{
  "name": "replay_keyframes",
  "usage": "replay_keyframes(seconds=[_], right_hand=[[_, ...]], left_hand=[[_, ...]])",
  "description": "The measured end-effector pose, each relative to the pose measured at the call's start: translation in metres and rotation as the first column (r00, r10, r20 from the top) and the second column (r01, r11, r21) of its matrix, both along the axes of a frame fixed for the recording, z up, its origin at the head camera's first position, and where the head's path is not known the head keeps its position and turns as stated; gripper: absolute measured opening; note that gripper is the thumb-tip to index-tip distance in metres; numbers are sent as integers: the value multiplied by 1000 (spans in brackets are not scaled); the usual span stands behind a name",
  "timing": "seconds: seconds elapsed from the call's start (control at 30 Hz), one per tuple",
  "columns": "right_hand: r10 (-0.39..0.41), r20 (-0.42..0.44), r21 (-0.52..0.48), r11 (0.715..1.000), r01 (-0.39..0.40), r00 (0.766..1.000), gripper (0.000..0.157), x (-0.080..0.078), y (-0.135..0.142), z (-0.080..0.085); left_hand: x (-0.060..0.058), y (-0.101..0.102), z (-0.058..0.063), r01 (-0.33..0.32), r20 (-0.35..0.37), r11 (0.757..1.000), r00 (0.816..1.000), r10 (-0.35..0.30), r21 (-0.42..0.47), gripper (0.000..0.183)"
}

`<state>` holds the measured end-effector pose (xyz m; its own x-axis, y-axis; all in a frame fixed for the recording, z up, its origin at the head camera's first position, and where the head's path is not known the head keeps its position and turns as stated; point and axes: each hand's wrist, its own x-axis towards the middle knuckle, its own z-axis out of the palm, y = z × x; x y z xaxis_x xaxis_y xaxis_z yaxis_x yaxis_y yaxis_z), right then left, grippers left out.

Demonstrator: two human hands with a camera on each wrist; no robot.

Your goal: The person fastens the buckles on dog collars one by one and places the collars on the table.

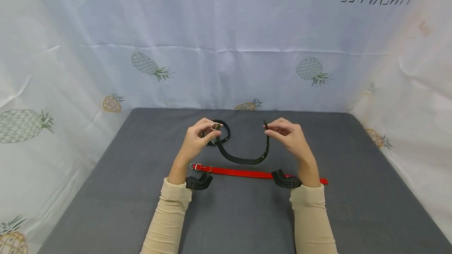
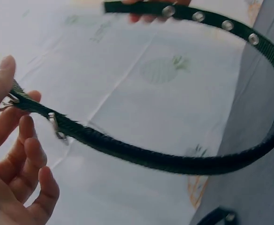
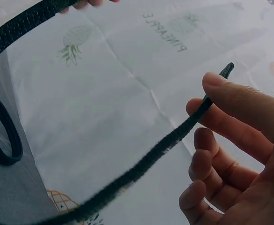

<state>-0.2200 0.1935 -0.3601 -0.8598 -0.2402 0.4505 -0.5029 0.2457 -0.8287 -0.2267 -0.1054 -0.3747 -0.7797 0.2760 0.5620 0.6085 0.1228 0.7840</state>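
A dark collar [image 1: 243, 161] hangs in a U-shaped curve above the table, between the two hands. My left hand [image 1: 193, 141] pinches its buckle end between thumb and forefinger. In the left wrist view the dark green collar [image 2: 174, 163] shows a metal buckle and ring near that hand, and several metal eyelets toward its other end. My right hand [image 1: 292, 138] pinches the free end, whose tip [image 3: 227, 70] pokes out past the thumb. The right hand's other fingers are bent loosely beside the strap.
A red collar [image 1: 240, 173] with a metal buckle lies stretched across the grey table [image 1: 240, 222], partly hidden under the right wrist. Behind the left hand another dark collar [image 1: 228, 131] lies coiled. A white curtain [image 1: 226, 77] printed with pineapples surrounds the table's back and sides.
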Motion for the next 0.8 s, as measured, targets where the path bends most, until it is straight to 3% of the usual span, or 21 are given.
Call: replay_keyframes(seconds=[0.13,0.3,0.4,0.6,0.8], right_hand=[[9,-7,9,1000,-9,1000,20,2,-9,1],[35,-44,48,998,-33,998,17,5,-23,4],[61,-15,81,995,-59,998,18,6,-32,7],[110,108,86,989,-120,988,18,8,-39,10],[117,109,91,988,-127,987,16,12,-39,13]], left_hand=[[1,13,-2,91,35,995,995,-92,42,30],[2,25,-6,224,92,965,967,-238,138,45],[2,31,-8,271,78,952,956,-284,145,44],[4,40,-10,308,100,946,943,-317,100,36],[8,44,-8,297,160,953,940,-302,54,47]])
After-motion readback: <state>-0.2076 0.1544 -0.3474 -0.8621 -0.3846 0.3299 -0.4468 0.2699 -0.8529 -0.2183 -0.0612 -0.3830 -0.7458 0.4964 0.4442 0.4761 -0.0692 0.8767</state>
